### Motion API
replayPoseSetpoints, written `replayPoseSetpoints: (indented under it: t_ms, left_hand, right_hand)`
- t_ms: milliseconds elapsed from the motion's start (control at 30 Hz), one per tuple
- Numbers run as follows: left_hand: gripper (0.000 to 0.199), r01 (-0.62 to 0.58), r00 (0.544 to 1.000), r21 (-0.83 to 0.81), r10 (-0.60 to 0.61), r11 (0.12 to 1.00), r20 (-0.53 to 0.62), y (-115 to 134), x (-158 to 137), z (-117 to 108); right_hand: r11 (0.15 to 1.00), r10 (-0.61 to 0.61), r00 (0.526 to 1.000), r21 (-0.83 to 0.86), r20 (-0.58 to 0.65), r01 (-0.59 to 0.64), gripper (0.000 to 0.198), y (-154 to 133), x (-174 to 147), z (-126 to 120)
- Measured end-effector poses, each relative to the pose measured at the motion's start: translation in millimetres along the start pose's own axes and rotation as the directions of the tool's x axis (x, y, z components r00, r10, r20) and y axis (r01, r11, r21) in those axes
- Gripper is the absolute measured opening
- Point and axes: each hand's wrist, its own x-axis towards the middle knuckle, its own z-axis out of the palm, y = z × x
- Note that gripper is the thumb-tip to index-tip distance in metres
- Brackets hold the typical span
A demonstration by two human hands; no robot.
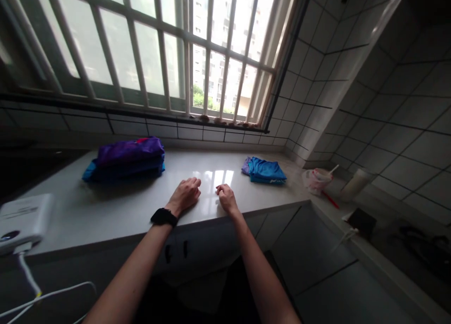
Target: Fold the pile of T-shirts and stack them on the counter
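Note:
My left hand [184, 194], with a black watch on its wrist, rests on the white countertop [207, 166], its fingers curled in. Close by, my right hand [226, 198] lies in a loose fist near the counter's front edge. Nothing shows in either hand, and the two are a small gap apart. To the left of my left hand sits a thick stack of folded purple and blue clothes [130, 157]. A smaller folded bundle of blue cloth [266, 170], with a lilac piece at its left end, lies to the right of my right hand.
A white device [24, 218] with a cable stands at the left counter edge. In the right corner are a pinkish-white bag [317, 180], a red object [330, 200] and a pale cylinder [355, 185]. A barred window [186, 37] is behind the counter.

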Motion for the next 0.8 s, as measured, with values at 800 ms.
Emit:
replayPoseSetpoints:
  t_ms: [800]
  left_hand:
    - [0.011,-0.026,1.000,-0.140,0.028,0.990,0.013,1.0,-0.8,-0.1]
  right_hand:
    - [0.999,0.034,0.999,0.038,0.001,-0.034,0.015,0.5,-2.9,-1.5]
